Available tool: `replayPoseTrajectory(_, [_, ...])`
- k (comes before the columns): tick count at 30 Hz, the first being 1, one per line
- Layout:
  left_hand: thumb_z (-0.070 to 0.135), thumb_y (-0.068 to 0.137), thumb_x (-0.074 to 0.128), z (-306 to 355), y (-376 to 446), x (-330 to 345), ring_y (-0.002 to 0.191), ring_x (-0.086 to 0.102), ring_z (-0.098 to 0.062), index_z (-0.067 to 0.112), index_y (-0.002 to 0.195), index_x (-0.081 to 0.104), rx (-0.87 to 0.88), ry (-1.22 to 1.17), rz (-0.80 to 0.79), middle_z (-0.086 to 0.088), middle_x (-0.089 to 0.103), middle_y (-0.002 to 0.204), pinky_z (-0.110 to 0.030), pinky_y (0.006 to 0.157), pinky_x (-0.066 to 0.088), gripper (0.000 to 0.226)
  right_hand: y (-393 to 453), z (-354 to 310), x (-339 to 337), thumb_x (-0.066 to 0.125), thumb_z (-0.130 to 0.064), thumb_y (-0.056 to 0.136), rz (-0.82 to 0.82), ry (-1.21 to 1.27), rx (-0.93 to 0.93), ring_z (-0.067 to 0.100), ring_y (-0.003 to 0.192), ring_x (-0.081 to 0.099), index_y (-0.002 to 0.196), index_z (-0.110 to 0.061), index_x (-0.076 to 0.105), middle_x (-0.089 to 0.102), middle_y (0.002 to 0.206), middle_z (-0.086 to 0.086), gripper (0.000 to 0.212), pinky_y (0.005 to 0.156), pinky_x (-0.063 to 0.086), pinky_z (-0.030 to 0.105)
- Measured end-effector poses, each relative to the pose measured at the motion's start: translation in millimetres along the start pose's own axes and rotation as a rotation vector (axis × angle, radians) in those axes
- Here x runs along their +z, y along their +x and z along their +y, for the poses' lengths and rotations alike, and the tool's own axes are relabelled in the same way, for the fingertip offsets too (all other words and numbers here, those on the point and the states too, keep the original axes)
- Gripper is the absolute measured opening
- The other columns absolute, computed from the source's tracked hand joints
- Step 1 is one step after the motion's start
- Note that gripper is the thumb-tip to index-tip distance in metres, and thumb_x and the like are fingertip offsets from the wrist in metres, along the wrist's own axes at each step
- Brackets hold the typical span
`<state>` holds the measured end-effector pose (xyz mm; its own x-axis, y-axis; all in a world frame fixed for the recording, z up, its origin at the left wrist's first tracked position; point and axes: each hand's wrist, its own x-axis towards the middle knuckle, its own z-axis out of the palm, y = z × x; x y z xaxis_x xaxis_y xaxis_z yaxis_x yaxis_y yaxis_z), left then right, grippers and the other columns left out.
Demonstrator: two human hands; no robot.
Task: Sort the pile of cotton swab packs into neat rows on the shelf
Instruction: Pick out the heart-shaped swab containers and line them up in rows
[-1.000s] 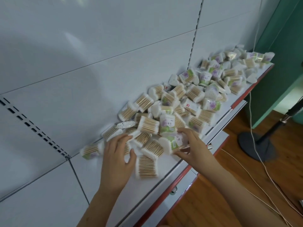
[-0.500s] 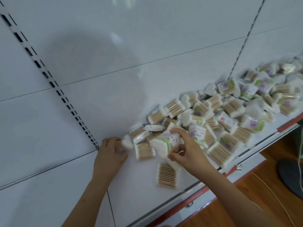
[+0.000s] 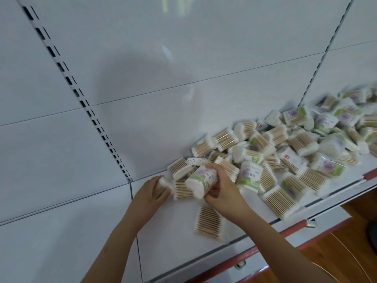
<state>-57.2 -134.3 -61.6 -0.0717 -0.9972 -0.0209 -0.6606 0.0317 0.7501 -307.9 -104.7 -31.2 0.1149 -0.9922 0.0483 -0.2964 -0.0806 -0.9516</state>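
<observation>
I've got a green-labelled swab pack [image 3: 201, 181] pinched in the right hand [image 3: 223, 192], thumb under, fingers curled over its top, lifted just above the shelf [image 3: 173, 248] at the pile's left end. The left hand [image 3: 150, 196] wraps another pack [image 3: 162, 186] against the back panel [image 3: 142, 99], by the slotted upright [image 3: 98, 123]. One loose pack [image 3: 209, 223] lies flat near my right wrist. The pile [image 3: 285, 144] runs off right, blurred.

pack [image 3: 201, 180] in the right hand [image 3: 223, 192] is white with green-purple label; shelf [image 3: 173, 248] white, red-edged.
</observation>
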Motion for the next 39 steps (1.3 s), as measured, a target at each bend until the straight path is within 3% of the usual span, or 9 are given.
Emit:
replayPoseTrajectory(3, [0.038,0.092,0.070,-1.0,-7.9,-1.7,0.108,0.062,-0.004,0.035,0.130,0.057,-0.049,-0.103,0.009,0.011,0.064,0.119,-0.033,0.095,0.052,0.040,-2.5,-7.3,0.0,0.066,0.007,0.079,-0.052,0.116,0.009,0.011,0.093,0.068,0.126,-0.037,0.042,0.062,0.116,0.004,0.069,0.074,0.054,0.023])
replayPoseTrajectory(5, [0.032,0.096,0.066,10.3,-18.9,-2.7,0.104,0.065,-0.006,0.037,0.132,0.054,-0.059,-0.248,0.068,0.009,0.065,0.117,-0.020,0.082,0.054,0.038,-3.5,-12.4,1.2,0.066,0.006,0.082,-0.095,0.183,0.023,0.004,0.086,0.066,0.125,-0.036,0.043,0.063,0.113,0.002,0.064,0.072,0.052,0.019])
replayPoseTrajectory(9, [0.033,0.099,0.056,43.3,-42.1,-2.1,0.087,0.071,-0.013,0.037,0.131,0.051,-0.114,-0.582,0.157,0.004,0.064,0.109,-0.034,0.060,0.061,0.032,3.7,-17.1,11.4,0.076,-0.028,0.085,-0.126,0.341,0.085,0.017,0.098,0.070,0.122,-0.040,0.048,0.067,0.115,0.002,0.048,0.089,0.057,0.038])
replayPoseTrajectory(12, [0.038,0.092,0.058,51.7,-58.4,-3.1,0.079,0.070,-0.011,0.029,0.118,0.054,-0.112,-0.624,0.213,0.002,0.065,0.095,-0.040,0.062,0.062,0.028,14.2,-19.8,27.3,0.068,-0.046,0.079,-0.137,0.412,0.122,0.019,0.097,0.071,0.119,-0.035,0.049,0.065,0.116,0.002,0.045,0.085,0.059,0.046])
replayPoseTrajectory(16, [0.038,0.088,0.060,42.6,-81.9,-14.3,0.078,0.068,-0.009,0.027,0.115,0.054,-0.168,-0.618,0.310,0.003,0.064,0.092,-0.035,0.064,0.061,0.030,27.1,-19.9,61.1,0.068,-0.035,0.089,-0.168,0.360,0.073,0.034,0.095,0.068,0.116,-0.040,0.048,0.067,0.105,0.009,0.035,0.080,0.059,0.053])
replayPoseTrajectory(23, [0.026,0.096,0.062,-4.1,-137.7,-54.9,0.086,0.068,-0.006,0.026,0.116,0.053,-0.296,-0.627,0.563,0.002,0.064,0.103,-0.026,0.064,0.058,0.022,18.6,-40.2,141.8,0.072,-0.027,0.089,-0.313,0.271,0.031,-0.003,0.092,0.065,0.135,-0.039,0.042,0.063,0.121,-0.008,0.055,0.072,0.052,0.014])
replayPoseTrajectory(28, [0.022,0.095,0.068,-58.3,-183.7,-108.0,0.096,0.068,-0.022,0.031,0.119,0.052,-0.316,-0.612,0.645,0.001,0.065,0.109,-0.029,0.070,0.059,0.030,-1.7,-66.4,216.8,0.077,-0.027,0.085,-0.404,0.222,-0.004,-0.005,0.088,0.065,0.128,-0.037,0.049,0.066,0.116,-0.010,0.053,0.068,0.051,0.012])
replayPoseTrajectory(35, [0.002,0.092,0.066,-156.7,-246.0,-204.0,0.089,0.061,-0.002,0.033,0.123,0.044,-0.307,-0.518,0.671,0.002,0.058,0.114,-0.015,0.071,0.051,0.049,-29.3,-100.8,362.0,0.079,-0.027,0.082,-0.396,0.165,-0.064,-0.003,0.094,0.066,0.132,-0.035,0.046,0.061,0.125,-0.010,0.061,0.074,0.055,0.017])
replayPoseTrajectory(39, [-0.003,0.091,0.061,-204.5,-274.0,-257.1,0.099,0.058,-0.005,0.035,0.124,0.040,-0.294,-0.497,0.654,0.001,0.053,0.119,-0.013,0.075,0.050,0.055,-41.2,-114.7,438.5,0.079,-0.030,0.083,-0.374,0.083,-0.151,0.005,0.118,0.056,0.146,-0.027,0.038,0.043,0.139,-0.009,0.076,0.093,0.053,0.020])
